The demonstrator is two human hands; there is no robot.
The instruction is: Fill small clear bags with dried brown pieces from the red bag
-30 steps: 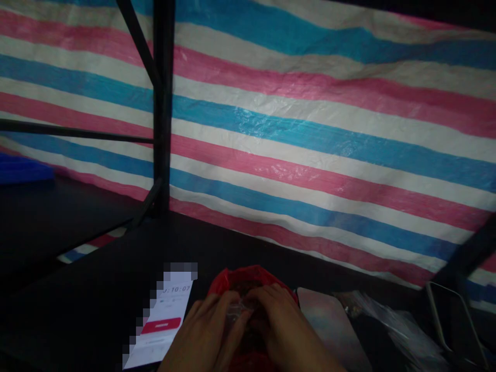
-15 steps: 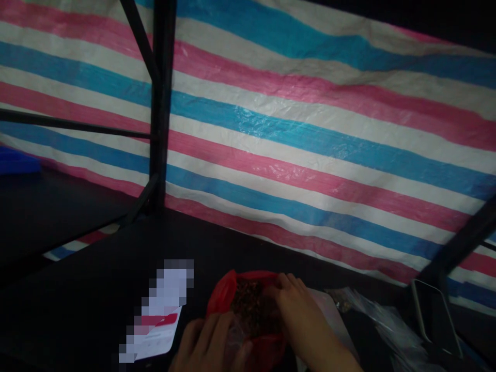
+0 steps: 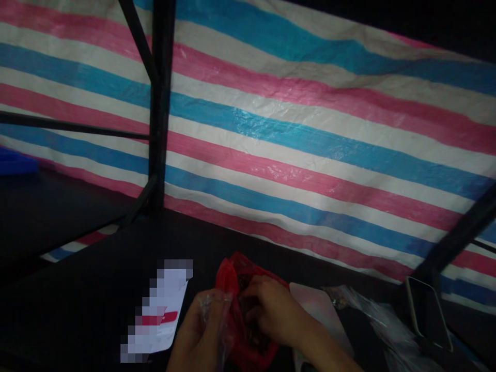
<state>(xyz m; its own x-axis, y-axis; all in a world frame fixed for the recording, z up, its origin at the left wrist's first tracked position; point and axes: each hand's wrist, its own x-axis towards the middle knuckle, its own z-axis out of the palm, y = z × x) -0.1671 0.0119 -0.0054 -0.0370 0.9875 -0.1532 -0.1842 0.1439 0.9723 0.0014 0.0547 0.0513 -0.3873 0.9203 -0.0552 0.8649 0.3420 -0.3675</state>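
A red plastic bag [image 3: 248, 356] lies open at the front of the dark table, with many small dark brown pieces [image 3: 259, 338] inside; their kind is too dim to make out. My left hand [image 3: 201, 330] is closed on a small clear plastic bag [image 3: 220, 315] at the red bag's left edge. Into the mouth of the red bag reaches my right hand [image 3: 267, 310], its fingers curled down among the pieces. Whatever its fingertips grip is hidden.
A phone with a lit screen [image 3: 170, 310] lies left on the table. Right of the red bag are a pale flat slab [image 3: 318, 305], a pile of clear plastic bags [image 3: 372, 315] and a dark-screened phone [image 3: 428, 312]. Behind stand a black post [image 3: 158, 103] and a striped tarp [image 3: 310, 134].
My left hand has risen slightly, lifting the clear bag more upright. My right hand has moved left and down into the red bag, whose rim has bunched up and shifted.
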